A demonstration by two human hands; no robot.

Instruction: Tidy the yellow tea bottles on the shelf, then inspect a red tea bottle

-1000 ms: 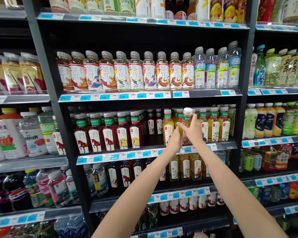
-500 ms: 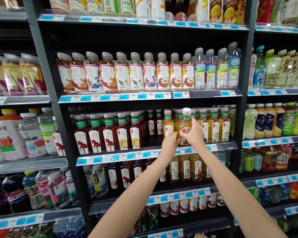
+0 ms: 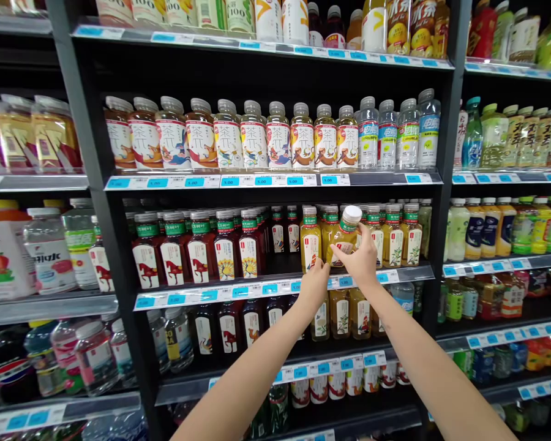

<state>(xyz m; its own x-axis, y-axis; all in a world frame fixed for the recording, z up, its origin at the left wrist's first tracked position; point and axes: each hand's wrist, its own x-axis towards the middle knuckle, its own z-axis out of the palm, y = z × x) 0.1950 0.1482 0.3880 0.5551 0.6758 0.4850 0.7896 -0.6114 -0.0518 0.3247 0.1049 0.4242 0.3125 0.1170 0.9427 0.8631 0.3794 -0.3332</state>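
Hands, head view: the right hand [image 3: 362, 257] is clamped on a yellow 东方树叶 tea bottle [image 3: 343, 236]; the left hand [image 3: 316, 286] curls near the foot of an upright neighbouring bottle [image 3: 310, 236], contact unclear.
Bottle's place: right of centre in the frame, at the front of the shelf [image 3: 243, 291].
Done: a firm-looking grip, as judged.
Left: the bottle is not yet upright or released.
Bottle's look: leaning right, white cap [image 3: 351, 214], green neck band [image 3: 348, 225], label partly covered.

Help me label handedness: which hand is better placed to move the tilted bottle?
Probably the right hand: it grips the tilted bottle from the right, while the left hand sits lower.
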